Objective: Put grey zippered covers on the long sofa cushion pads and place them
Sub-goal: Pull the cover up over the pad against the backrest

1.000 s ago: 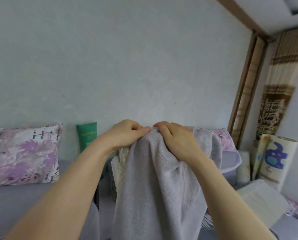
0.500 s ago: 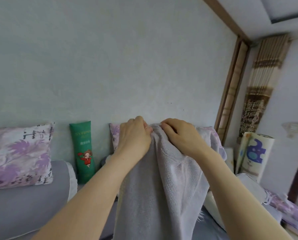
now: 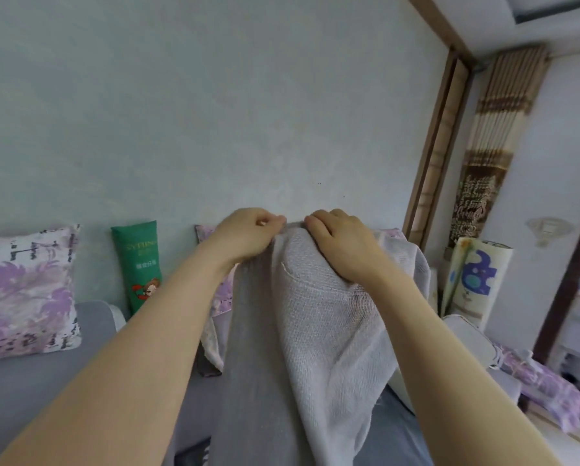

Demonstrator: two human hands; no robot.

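Behind, a pale wall [image 3: 214,112] stands over the grey sofa [image 3: 29,391]; both hands, left hand [image 3: 244,235] and right hand [image 3: 344,247], pinch the top edge of the grey cover [image 3: 315,331], which hangs down below them.

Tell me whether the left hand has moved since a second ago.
Yes. The left hand, pinching the grey cover, has shifted rightward from the green cushion: a floral pillow now shows between them. Head motion may contribute.

A green pillow [image 3: 139,267] stands left of the left hand [image 3: 248,235], a rolled mat [image 3: 477,277] right of the right hand [image 3: 344,245]. Above both, before the wall [image 3: 214,112], the air is open; below, the hanging grey cover [image 3: 315,331] fills the space.
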